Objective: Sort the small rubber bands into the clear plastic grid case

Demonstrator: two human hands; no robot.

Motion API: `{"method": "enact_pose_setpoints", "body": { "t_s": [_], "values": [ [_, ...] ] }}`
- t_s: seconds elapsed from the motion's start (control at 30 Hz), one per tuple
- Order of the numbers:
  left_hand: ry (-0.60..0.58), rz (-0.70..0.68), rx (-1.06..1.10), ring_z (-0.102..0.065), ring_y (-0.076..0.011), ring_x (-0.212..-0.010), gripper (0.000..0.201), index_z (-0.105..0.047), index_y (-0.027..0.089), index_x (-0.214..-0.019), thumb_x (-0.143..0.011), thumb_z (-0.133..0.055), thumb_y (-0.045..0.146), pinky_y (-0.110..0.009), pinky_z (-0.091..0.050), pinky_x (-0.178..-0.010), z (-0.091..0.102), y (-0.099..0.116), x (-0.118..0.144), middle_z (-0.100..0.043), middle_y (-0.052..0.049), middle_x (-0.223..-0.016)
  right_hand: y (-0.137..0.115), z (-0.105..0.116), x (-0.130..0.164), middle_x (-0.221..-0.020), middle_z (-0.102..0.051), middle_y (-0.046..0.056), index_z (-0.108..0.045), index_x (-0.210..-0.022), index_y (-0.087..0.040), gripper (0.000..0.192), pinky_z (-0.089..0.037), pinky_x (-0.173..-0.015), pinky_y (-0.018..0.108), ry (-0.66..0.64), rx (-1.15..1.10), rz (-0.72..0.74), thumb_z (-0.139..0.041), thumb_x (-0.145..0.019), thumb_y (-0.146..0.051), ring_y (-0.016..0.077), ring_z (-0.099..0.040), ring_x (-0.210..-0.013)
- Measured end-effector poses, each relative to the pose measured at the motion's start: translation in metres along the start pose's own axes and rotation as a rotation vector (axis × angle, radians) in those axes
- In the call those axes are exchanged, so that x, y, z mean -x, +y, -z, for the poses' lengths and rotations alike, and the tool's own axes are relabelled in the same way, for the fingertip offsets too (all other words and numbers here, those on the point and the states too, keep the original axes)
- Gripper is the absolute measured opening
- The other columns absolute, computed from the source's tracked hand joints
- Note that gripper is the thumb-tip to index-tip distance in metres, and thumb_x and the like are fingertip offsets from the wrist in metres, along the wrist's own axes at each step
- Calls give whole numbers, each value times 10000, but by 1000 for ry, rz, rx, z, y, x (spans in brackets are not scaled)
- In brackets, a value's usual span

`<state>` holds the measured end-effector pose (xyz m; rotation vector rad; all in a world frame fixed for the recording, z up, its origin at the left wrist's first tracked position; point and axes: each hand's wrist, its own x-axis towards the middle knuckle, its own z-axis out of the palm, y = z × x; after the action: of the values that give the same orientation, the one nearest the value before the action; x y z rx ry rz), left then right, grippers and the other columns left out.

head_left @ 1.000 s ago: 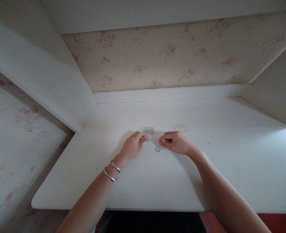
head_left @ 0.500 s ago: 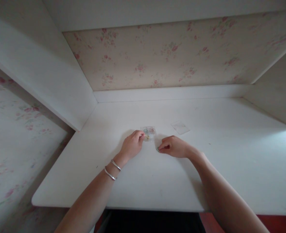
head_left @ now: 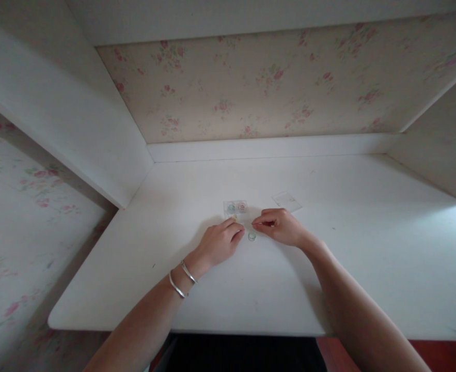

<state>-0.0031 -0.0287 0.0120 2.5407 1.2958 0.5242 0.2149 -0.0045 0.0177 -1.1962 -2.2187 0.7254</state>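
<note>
A small clear plastic case [head_left: 235, 208] lies on the white desk, with coils of thin coloured bands in its compartments: bluish green, red and yellow. Just in front of its near edge is my left hand [head_left: 222, 242], fingers curled and thumb drawn close; anything between the tips is hidden. My right hand [head_left: 280, 226] is closed in a pinch to the right of the case, and what it may grip is too small to make out. Between and slightly below the fingertips, some green bands [head_left: 252, 236] rest on the desk, touched by neither hand.
A flat clear plastic lid [head_left: 287, 201] lies behind my right hand. The white desk [head_left: 228, 305] is bounded by a low back ledge [head_left: 274, 146], a side panel on the left and another on the right. A small dark speck [head_left: 154, 265] lies left of my bracelets.
My right hand has come off the green bands and moved slightly up, leaving them on the desk. My left hand has left the case's left side, moving right and toward me.
</note>
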Motion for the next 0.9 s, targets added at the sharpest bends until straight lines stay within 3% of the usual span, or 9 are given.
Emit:
{"method": "enact_pose_setpoints", "body": {
  "t_s": [0.13,0.27,0.43,0.63,0.9],
  "values": [
    [-72,-44,-31,-618,-142,-811,281,-650,258,-1005,-946,-382,322,-266,-489,-747,-3,7,2,-625,-15,-927,1,-11,-5,-692,-613,8,-722,-821,-216,210,-370,-560,214,174,15,-2,-538,-866,-307,98,-532,-599],
    [-100,-61,-53,-627,-152,-806,269,-639,294,-1061,-935,-408,351,-282,-502,-730,-8,9,2,-625,-9,-978,3,-24,-10,-739,-631,17,-715,-873,-215,212,-392,-596,224,261,41,-6,-525,-875,-310,106,-549,-627],
    [-103,-44,-72,-628,-157,-796,280,-648,288,-1046,-937,-400,362,-285,-501,-711,-11,12,-1,-629,-17,-973,4,-32,-13,-755,-621,19,-716,-898,-225,208,-394,-606,226,265,125,-22,-519,-876,-288,112,-548,-644],
    [-133,-36,-91,-618,-152,-783,292,-665,250,-961,-941,-391,349,-268,-483,-685,-10,14,-3,-625,-23,-945,4,-25,-11,-767,-626,23,-714,-908,-215,223,-402,-632,235,332,117,-35,-508,-884,-298,116,-549,-653],
    [-168,-65,-128,-606,-160,-767,250,-611,211,-929,-946,-374,292,-272,-453,-609,-9,15,-4,-605,-24,-975,3,-22,-11,-745,-627,21,-720,-889,-216,234,-398,-613,237,322,93,-20,-506,-884,-311,117,-552,-646]
  ]
}}
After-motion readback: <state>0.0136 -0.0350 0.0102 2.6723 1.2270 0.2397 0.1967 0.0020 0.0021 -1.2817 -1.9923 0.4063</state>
